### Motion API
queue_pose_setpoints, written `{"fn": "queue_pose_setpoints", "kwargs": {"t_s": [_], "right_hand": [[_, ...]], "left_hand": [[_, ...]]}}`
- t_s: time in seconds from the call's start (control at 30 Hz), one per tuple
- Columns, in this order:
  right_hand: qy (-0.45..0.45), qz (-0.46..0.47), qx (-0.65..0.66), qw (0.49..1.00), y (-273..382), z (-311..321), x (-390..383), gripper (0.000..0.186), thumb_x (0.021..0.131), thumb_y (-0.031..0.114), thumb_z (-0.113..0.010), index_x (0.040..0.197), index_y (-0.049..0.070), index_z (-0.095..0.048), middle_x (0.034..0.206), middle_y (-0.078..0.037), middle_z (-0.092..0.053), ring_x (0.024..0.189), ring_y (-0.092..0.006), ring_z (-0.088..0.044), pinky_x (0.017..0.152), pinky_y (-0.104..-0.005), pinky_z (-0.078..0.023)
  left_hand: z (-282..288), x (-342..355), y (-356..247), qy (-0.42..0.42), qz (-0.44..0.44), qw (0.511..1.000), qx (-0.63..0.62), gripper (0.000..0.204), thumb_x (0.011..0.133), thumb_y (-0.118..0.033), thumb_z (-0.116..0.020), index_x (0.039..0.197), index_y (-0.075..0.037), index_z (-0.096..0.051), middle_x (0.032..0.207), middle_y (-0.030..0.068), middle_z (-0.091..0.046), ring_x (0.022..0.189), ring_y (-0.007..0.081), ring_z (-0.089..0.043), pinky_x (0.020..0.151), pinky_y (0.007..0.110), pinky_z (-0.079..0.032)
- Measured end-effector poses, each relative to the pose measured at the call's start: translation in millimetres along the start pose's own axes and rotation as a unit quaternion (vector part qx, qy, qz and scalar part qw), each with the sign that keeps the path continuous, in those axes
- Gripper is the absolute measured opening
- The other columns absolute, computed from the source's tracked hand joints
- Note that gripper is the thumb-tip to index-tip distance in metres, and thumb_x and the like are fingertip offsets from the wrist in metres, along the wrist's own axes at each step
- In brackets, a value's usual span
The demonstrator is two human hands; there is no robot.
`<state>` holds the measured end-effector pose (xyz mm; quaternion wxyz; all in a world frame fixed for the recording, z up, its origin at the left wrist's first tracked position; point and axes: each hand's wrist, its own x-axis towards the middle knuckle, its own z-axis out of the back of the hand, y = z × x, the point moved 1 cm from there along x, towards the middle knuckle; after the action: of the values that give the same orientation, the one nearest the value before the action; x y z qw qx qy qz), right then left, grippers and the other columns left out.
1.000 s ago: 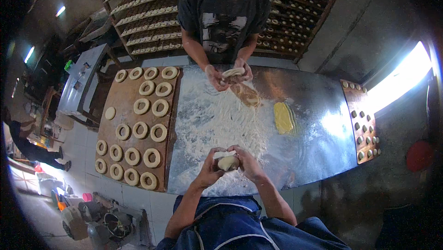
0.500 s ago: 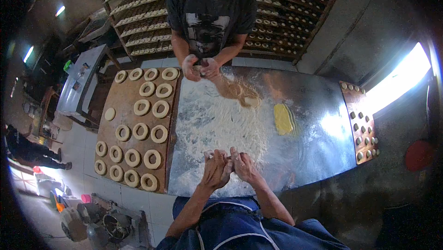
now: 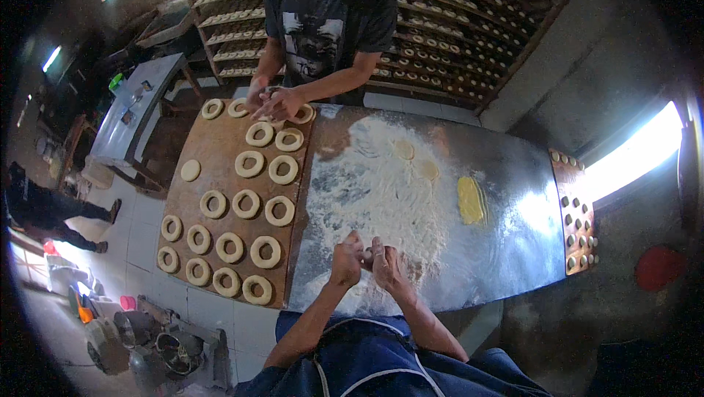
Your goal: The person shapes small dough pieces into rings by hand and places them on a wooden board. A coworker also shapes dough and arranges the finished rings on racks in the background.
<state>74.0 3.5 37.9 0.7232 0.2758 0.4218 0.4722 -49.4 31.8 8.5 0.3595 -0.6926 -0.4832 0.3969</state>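
Shaping of dough by hand appears to be the step in progress. Left hand (image 3: pixel 347 261) and right hand (image 3: pixel 387 265) stand close together, fingers curled, above the floured surface (image 3: pixel 513 210); whether dough sits between them I cannot tell — the fingers hide it. Next move, in my judgement, calls for even thumb pressure. Dough rings (image 3: pixel 229 258) lie in rows on a wooden board (image 3: pixel 227 129) at left, one plain disc (image 3: pixel 191 170) among them. Co-worker's hands (image 3: pixel 281 106) obstruct its far edge — a yellow slab (image 3: pixel 471 200) lies rightward.
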Motion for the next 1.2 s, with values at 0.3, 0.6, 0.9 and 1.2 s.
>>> {"fn": "queue_pose_setpoints", "kwargs": {"t_s": [0.3,0.6,0.9,1.2], "right_hand": [[0.120,0.208,-0.042,0.970,0.4,-40.5,13.0,0.057,0.087,-0.001,-0.063,0.141,0.005,-0.046,0.095,-0.023,-0.064,0.075,-0.0406,-0.061,0.065,-0.0461,-0.050],[0.033,0.482,-0.171,0.859,-9.5,-87.3,21.4,0.053,0.081,0.003,-0.067,0.132,0.001,-0.051,0.111,-0.020,-0.057,0.093,-0.0377,-0.057,0.074,-0.0446,-0.049],[0.131,0.314,-0.014,0.940,167.9,-158.3,22.0,0.054,0.099,0.040,-0.046,0.068,-0.005,-0.049,0.054,-0.012,-0.041,0.051,-0.0200,-0.041,0.051,-0.0424,-0.033],[0.236,0.283,-0.017,0.929,190.7,-270.6,66.3,0.040,0.097,0.034,-0.049,0.081,-0.003,-0.050,0.068,-0.015,-0.047,0.065,-0.0291,-0.046,0.062,-0.0449,-0.039]], "left_hand": [[45.2,-8.5,-28.7,-0.022,-0.071,0.993,0.089,0.040,0.099,-0.047,-0.050,0.078,-0.014,-0.046,0.070,-0.0041,-0.045,0.067,0.0126,-0.054,0.058,0.032,-0.042],[112.1,1.7,-26.8,-0.017,-0.144,0.947,0.287,0.044,0.102,-0.052,-0.045,0.092,-0.010,-0.055,0.079,-0.0008,-0.056,0.067,0.0161,-0.058,0.060,0.035,-0.047],[191.5,-0.4,-91.6,-0.195,-0.238,0.867,0.393,0.048,0.102,-0.053,-0.036,0.085,-0.009,-0.048,0.077,0.0015,-0.047,0.071,0.0171,-0.050,0.066,0.037,-0.043],[295.6,15.5,-139.3,-0.263,-0.246,0.845,0.395,0.042,0.103,-0.047,-0.037,0.080,-0.012,-0.043,0.073,0.0069,-0.044,0.067,0.0230,-0.047,0.060,0.043,-0.037]]}}
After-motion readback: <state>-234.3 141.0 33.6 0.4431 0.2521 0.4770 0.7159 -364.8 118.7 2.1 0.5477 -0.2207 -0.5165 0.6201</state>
